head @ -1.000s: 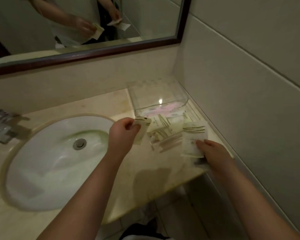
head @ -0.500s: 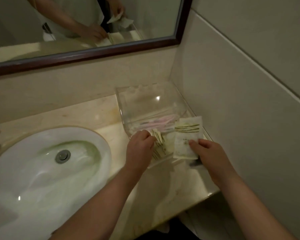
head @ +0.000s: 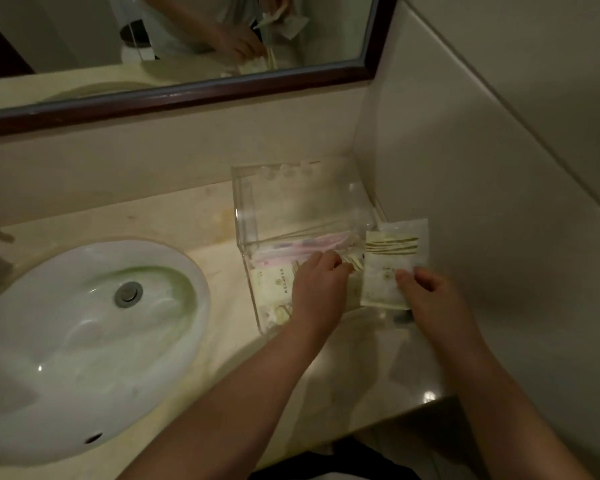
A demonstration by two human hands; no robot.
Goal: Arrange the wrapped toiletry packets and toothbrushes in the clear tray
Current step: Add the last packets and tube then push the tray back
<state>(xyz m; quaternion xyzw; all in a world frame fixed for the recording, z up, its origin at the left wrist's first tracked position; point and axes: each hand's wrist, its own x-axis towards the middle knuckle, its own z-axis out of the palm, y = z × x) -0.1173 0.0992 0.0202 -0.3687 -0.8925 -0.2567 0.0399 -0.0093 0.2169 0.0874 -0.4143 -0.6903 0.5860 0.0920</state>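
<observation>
A clear tray stands on the counter in the corner by the right wall. Inside it lie pink wrapped toothbrushes and a cream packet at the front left. My left hand reaches into the tray with fingers curled on a packet with gold stripes, mostly hidden under the hand. My right hand holds a white wrapped packet with gold stripes upright at the tray's right front corner.
A white oval sink with a metal drain fills the left of the beige counter. A dark-framed mirror hangs above. The tiled wall closes the right side. The counter's edge runs just behind my forearms.
My left hand has moved from above the counter into the tray with its packet. My right hand has kept its packet beside the tray. The camera has shifted closer.
</observation>
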